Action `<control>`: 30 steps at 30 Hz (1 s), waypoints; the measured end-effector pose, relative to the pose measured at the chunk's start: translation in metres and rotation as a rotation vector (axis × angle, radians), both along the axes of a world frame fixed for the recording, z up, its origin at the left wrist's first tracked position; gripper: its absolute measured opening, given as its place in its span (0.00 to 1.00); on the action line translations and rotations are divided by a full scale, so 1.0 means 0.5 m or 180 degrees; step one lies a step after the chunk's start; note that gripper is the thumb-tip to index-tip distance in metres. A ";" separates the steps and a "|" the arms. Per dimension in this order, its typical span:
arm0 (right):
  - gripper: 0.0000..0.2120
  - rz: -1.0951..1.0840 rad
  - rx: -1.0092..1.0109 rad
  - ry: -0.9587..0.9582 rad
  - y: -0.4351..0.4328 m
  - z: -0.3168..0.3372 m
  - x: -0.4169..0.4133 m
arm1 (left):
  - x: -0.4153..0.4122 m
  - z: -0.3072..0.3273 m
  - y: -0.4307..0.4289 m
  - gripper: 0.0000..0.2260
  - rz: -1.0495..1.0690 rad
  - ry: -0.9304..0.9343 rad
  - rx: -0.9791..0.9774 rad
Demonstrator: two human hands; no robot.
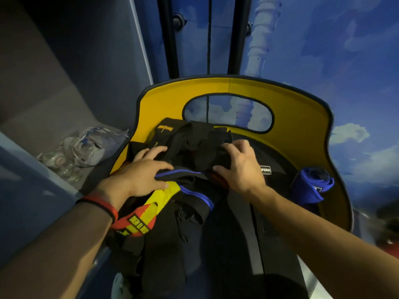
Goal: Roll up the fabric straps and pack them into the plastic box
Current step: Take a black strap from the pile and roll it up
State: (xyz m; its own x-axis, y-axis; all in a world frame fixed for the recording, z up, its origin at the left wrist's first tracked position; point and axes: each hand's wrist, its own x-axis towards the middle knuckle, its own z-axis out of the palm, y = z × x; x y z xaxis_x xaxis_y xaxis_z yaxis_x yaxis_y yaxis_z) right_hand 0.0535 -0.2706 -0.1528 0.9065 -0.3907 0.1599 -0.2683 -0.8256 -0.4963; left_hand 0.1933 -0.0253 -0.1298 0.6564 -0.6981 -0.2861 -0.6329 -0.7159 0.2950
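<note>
Risk: tangled black straps (194,143) may snag or drag out together when one's pulled, since R hand (239,165) curls fingers into top of heap and L hand (140,175) pinches blue-edged strap (190,172) just beside, all inside yellow bin (302,117); plastic box not seen.
</note>
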 end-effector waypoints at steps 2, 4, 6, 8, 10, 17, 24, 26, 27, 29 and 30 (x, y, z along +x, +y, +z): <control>0.31 0.0001 -0.0320 -0.0245 0.004 0.011 -0.007 | 0.020 -0.008 0.004 0.15 0.0069 -0.0084 -0.0441; 0.22 0.0399 -0.0479 -0.0481 0.019 0.026 -0.013 | 0.031 -0.009 0.004 0.12 0.0189 -0.0045 -0.0814; 0.13 0.1078 -0.0626 -0.0641 0.038 0.030 -0.016 | 0.034 -0.008 0.004 0.14 0.0275 -0.0044 -0.0964; 0.13 0.1643 -0.0752 -0.0551 0.056 0.023 -0.025 | 0.040 -0.005 0.007 0.17 0.0398 -0.0082 -0.1160; 0.24 0.2021 -0.0932 0.0211 0.076 0.012 -0.035 | 0.046 0.001 0.013 0.15 0.0637 -0.0091 -0.1413; 0.12 0.1488 -0.0994 0.0578 0.067 -0.028 -0.028 | 0.056 0.014 0.036 0.13 0.1385 0.0453 -0.2053; 0.08 0.0572 -0.0702 0.0173 0.034 -0.005 -0.016 | 0.058 0.017 0.037 0.08 0.1857 0.1089 -0.2537; 0.08 0.0954 -0.0920 0.0133 0.063 0.004 -0.016 | 0.055 0.018 0.038 0.08 0.1866 0.1140 -0.2532; 0.10 0.1106 -0.1003 0.0131 0.081 0.010 -0.015 | 0.054 0.018 0.038 0.08 0.1865 0.1132 -0.2508; 0.16 0.1179 -0.1045 0.0227 0.118 0.018 -0.016 | 0.055 0.017 0.035 0.08 0.1852 0.1128 -0.2470; 0.20 0.1105 -0.0965 0.0387 0.137 0.019 -0.016 | 0.055 0.018 0.034 0.08 0.1844 0.1142 -0.2470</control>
